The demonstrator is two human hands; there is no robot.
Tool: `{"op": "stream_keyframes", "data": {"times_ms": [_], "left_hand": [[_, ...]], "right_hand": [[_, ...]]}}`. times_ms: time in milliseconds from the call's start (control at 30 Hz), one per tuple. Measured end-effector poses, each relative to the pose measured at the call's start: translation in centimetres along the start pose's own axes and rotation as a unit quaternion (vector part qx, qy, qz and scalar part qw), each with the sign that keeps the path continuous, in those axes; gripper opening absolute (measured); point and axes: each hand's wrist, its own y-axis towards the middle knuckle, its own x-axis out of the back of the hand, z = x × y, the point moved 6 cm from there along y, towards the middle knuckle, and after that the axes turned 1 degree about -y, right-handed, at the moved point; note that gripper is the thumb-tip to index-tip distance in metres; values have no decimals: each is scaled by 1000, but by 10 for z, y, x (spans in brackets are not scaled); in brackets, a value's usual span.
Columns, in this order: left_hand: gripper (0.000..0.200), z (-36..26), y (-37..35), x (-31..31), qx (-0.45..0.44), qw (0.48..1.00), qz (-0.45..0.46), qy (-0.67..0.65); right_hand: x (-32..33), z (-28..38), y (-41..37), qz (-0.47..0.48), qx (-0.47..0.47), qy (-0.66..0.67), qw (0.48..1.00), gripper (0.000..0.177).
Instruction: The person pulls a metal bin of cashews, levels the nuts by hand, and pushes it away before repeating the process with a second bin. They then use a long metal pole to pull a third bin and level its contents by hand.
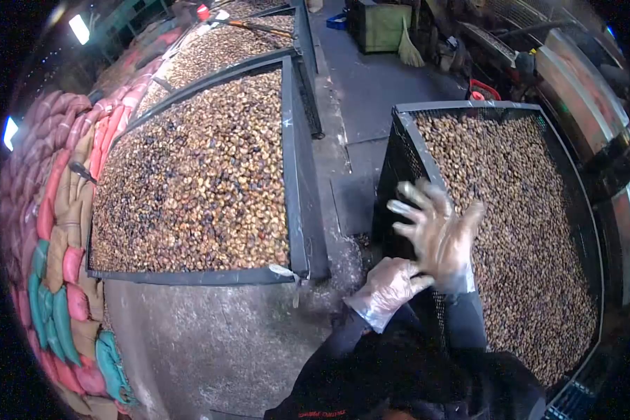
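Note:
Both my hands wear thin clear plastic gloves. My right hand [437,231] is raised over the near-left edge of the right bin [420,150], palm toward me and fingers spread. My left hand [390,285] is at the right wrist, its fingers closed at the heel of the right hand on the plastic glove [460,278]. The right bin is dark, mesh-sided and full of small brown nut-like pieces [511,231]. To the left is a grey-framed bin [297,175], heaped with larger-looking, yellow-brown nut-like pieces [203,175].
Another filled bin [302,42] stands behind the left one. Stacked red, teal and brown sacks [63,280] line the left side. A broom [409,45] leans by a green box [385,28] at the back. Metal machinery [574,77] borders the right bin. Concrete floor [203,336] runs between the bins.

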Motion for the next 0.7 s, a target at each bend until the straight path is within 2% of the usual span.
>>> {"op": "stream_keyframes", "data": {"times_ms": [33,67,100,133,167,233,267,300,367,400,433,633,667,700], "left_hand": [[81,-20,-2,17,-35,994,-85,58],[88,-7,6,14,30,993,-82,76],[95,11,14,9,94,988,-78,95],[95,33,24,4,94,988,-78,99],[100,66,34,-2,135,987,-85,-2],[108,82,42,13,240,944,-88,-210],[99,126,52,7,262,944,-130,-151],[89,191,62,-8,285,939,-167,-93],[85,242,60,-2,334,927,-172,13],[83,267,56,1,350,920,-165,61],[80,286,59,9,355,915,-161,102],[68,320,106,47,308,912,-138,233],[66,324,119,53,290,913,-138,251],[64,324,129,59,278,912,-138,268]], "right_hand": [[20,10,9,-110,-43,-177,977,86],[62,12,4,-204,6,-329,922,61],[86,15,9,-224,-2,-531,817,53],[54,46,15,-240,-83,-691,677,61],[63,51,8,-276,-23,-747,605,67],[93,58,14,-244,-86,-804,536,71],[109,57,14,-264,-142,-753,585,67],[112,63,22,-267,-152,-749,588,67],[120,61,26,-251,-215,-701,632,67],[130,58,23,-255,-209,-730,599,60],[138,56,25,-259,-219,-724,601,60],[145,78,39,-323,-183,-593,714,50],[154,77,39,-288,-185,-600,723,54],[153,80,40,-276,-143,-639,704,56]]}}
